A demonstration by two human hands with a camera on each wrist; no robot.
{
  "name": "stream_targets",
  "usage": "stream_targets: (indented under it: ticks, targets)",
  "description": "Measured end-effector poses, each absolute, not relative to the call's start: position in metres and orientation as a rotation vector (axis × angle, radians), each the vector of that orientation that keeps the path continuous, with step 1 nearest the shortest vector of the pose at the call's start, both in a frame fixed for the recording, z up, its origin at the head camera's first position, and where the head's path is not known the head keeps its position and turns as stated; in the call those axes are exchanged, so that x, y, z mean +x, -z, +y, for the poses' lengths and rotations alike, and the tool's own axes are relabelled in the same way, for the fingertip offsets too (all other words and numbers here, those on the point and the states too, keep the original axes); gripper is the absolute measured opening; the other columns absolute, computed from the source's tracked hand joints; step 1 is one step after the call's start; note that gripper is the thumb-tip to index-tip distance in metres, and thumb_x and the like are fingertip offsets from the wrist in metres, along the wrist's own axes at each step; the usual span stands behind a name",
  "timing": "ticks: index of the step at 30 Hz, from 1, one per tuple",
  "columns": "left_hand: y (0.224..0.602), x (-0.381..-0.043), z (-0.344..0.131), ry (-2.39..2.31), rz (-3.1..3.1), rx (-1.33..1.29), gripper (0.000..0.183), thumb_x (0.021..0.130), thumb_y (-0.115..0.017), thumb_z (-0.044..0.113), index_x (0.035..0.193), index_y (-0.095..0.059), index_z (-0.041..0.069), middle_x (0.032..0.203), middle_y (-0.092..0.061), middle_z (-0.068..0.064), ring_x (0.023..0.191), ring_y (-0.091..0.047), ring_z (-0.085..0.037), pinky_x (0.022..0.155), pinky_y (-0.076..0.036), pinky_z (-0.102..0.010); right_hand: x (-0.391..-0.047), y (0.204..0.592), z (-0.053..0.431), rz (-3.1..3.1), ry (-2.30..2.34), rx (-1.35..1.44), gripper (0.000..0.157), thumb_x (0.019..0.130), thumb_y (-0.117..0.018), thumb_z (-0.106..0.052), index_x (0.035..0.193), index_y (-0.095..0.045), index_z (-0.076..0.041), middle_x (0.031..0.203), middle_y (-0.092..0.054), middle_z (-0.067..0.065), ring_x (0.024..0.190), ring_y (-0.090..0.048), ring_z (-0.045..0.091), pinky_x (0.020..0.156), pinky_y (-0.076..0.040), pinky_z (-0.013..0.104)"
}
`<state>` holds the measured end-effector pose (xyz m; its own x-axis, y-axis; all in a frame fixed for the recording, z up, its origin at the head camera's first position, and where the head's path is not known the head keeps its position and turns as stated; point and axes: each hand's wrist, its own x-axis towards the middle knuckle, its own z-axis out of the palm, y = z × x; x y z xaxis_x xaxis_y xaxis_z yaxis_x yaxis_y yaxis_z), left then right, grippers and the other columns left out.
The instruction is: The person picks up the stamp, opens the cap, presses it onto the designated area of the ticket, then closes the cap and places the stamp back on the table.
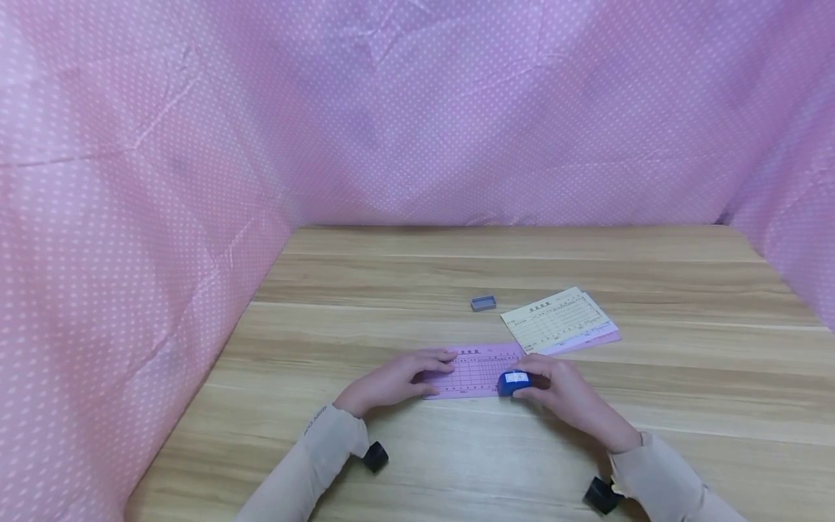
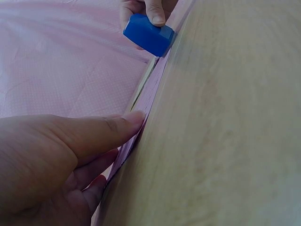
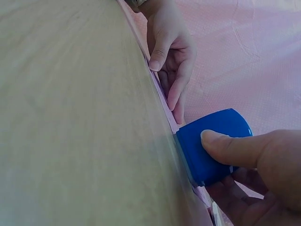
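A pink printed form lies on the table in the head view. My left hand rests on its left end, thumb and fingers spread and pressing it flat; the left wrist view shows the thumb at the paper's edge. At the form's right end my right hand holds a blue self-inking stamp between thumb and fingers. In the right wrist view the stamp stands with its base down on the paper, the thumb against its side.
Behind the form, a small translucent bluish cap sits on the wooden table. To its right, a yellowish printed form lies over another pink sheet, near the right hand. A pink dotted cloth hangs around the table's back and sides.
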<state>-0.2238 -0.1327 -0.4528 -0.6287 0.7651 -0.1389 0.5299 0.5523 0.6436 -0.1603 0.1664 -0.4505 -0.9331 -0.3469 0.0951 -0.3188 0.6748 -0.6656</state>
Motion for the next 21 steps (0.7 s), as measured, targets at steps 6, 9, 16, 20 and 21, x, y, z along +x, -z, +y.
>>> stream_targets:
  ticks: [6, 9, 16, 20, 21]
  targets:
    - [0.4535, -0.2244, -0.1327, -0.768, 2.402, 1.061, 0.043, 0.095, -0.061, 0.017, 0.137, -0.055, 0.016, 0.155, -0.038, 0.008, 0.145, -0.032, -0.014, 0.119, -0.028, -0.036, -0.1588, 0.4496, 0.164, 2.852, 1.116, -0.584, 0.031, 0.08, -0.075, -0.008, 0.11, -0.071, -0.01, 0.109, -0.071, 0.006, 0.102, -0.067, 0.024, 0.089, -0.055, 0.037]
    - [0.454, -0.2245, -0.133, -0.764, 2.408, 1.065, 0.043, 0.095, -0.061, 0.018, 0.137, -0.055, 0.017, 0.155, -0.038, 0.008, 0.145, -0.033, -0.014, 0.119, -0.028, -0.036, -0.1583, 0.449, 0.1639, 2.855, 1.111, -0.584, 0.031, 0.08, -0.075, -0.008, 0.11, -0.071, -0.01, 0.11, -0.071, 0.007, 0.102, -0.067, 0.024, 0.089, -0.055, 0.037]
    - [0.4531, -0.2234, -0.1334, -0.77, 2.407, 1.072, 0.043, 0.095, -0.061, 0.018, 0.137, -0.055, 0.016, 0.155, -0.038, 0.007, 0.145, -0.033, -0.015, 0.119, -0.028, -0.037, -0.1592, 0.4527, 0.1651, 2.86, 1.13, -0.593, 0.033, 0.078, -0.076, -0.009, 0.11, -0.071, -0.01, 0.11, -0.072, 0.008, 0.103, -0.068, 0.026, 0.091, -0.053, 0.042]
    - [0.4531, -0.2235, -0.1332, -0.771, 2.407, 1.075, 0.043, 0.095, -0.061, 0.018, 0.137, -0.054, 0.016, 0.155, -0.038, 0.007, 0.145, -0.032, -0.015, 0.119, -0.028, -0.037, -0.1596, 0.4535, 0.1657, 2.866, 1.124, -0.585, 0.033, 0.078, -0.077, -0.009, 0.11, -0.072, -0.01, 0.11, -0.072, 0.007, 0.104, -0.068, 0.027, 0.092, -0.053, 0.043]
    - [0.4533, -0.2236, -0.1331, -0.77, 2.407, 1.074, 0.043, 0.095, -0.061, 0.018, 0.137, -0.054, 0.016, 0.155, -0.038, 0.007, 0.145, -0.032, -0.015, 0.119, -0.028, -0.037, -0.1596, 0.4533, 0.1657, 2.865, 1.123, -0.585, 0.033, 0.078, -0.077, -0.009, 0.11, -0.072, -0.01, 0.11, -0.072, 0.007, 0.104, -0.068, 0.027, 0.092, -0.053, 0.043]
